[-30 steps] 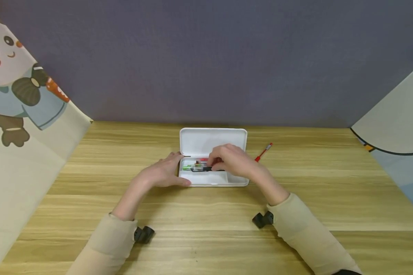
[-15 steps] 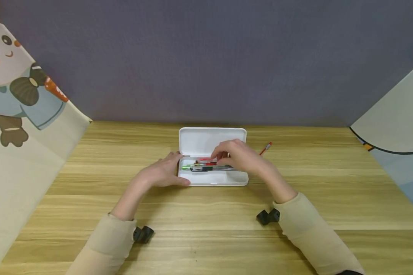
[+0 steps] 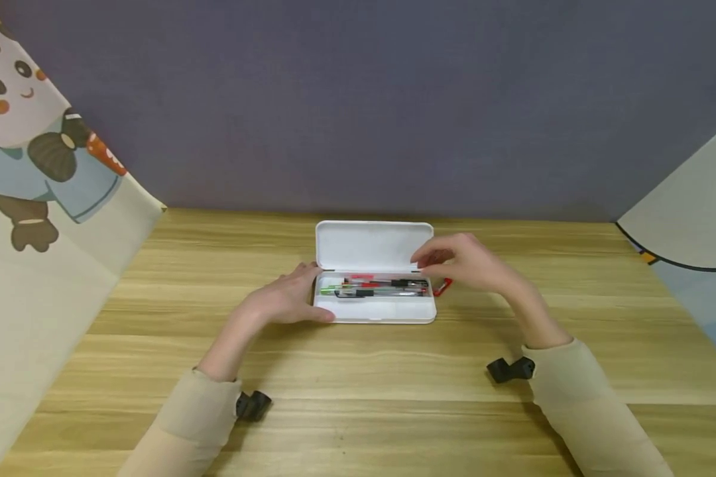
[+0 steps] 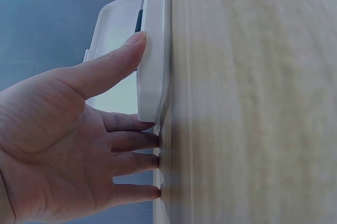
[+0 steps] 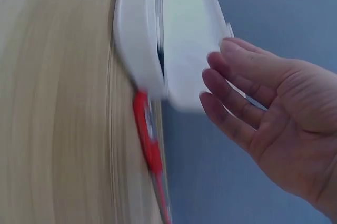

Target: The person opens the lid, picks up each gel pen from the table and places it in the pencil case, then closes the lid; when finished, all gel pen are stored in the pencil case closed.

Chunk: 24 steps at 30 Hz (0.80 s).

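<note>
A white pencil case (image 3: 388,310) lies on the table with its lid (image 3: 370,245) raised at the back. Several pens (image 3: 366,293) with black, red and green parts lie in its rear compartment. My left hand (image 3: 283,298) is at the case's left end, thumb on the front corner's rim and the other fingers straight beside the end. Near the lid's right edge, my right hand (image 3: 468,262) hovers with loosely bent fingers and holds nothing. To the right of the case lies a red pen (image 5: 150,139), partly hidden by that hand in the head view.
The wood-grain table (image 3: 358,397) ends at a dark blue-grey panel (image 3: 358,106) behind the case. Printed cartoon panels stand at the left (image 3: 54,252) and right (image 3: 698,265). Each wrist carries a small black camera.
My right hand has let go of a black-gripped pen in the case and moved right, off the compartment toward the red pen. The left hand stays at the case.
</note>
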Each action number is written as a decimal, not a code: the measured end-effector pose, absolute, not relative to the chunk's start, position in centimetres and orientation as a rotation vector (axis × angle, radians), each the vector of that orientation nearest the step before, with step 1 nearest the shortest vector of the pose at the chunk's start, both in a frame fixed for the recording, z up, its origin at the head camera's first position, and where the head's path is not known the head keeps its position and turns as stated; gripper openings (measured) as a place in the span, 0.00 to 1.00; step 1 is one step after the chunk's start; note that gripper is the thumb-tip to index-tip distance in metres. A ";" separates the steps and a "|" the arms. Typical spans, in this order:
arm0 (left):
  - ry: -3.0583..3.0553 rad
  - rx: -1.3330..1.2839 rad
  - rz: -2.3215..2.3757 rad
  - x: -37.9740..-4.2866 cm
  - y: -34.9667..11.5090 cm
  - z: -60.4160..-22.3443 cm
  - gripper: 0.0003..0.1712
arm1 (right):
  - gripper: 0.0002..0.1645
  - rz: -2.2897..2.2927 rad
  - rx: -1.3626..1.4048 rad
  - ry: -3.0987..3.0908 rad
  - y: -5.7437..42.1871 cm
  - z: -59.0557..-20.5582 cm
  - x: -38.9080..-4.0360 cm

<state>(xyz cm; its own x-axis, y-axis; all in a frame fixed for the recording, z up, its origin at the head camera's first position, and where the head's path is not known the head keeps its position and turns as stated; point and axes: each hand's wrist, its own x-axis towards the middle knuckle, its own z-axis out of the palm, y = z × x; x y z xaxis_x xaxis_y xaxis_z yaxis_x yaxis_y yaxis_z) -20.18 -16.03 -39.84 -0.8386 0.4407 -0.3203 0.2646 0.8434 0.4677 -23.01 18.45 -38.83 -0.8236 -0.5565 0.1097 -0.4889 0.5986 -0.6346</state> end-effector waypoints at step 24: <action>2.604 0.529 0.569 -20.3 -15.7 -40.0 0.58 | 0.22 -0.870 -0.816 2.710 24.8 -41.4 -25.5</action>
<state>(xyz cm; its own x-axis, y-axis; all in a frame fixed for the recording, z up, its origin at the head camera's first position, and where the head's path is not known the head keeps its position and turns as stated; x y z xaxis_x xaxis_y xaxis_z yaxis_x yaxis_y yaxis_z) -20.33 -15.69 -39.99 -0.8389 0.4427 -0.3167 0.2703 0.8438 0.4637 -25.54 24.84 -41.40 -0.8330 -0.5533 -0.0044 -0.4474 0.6782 -0.5830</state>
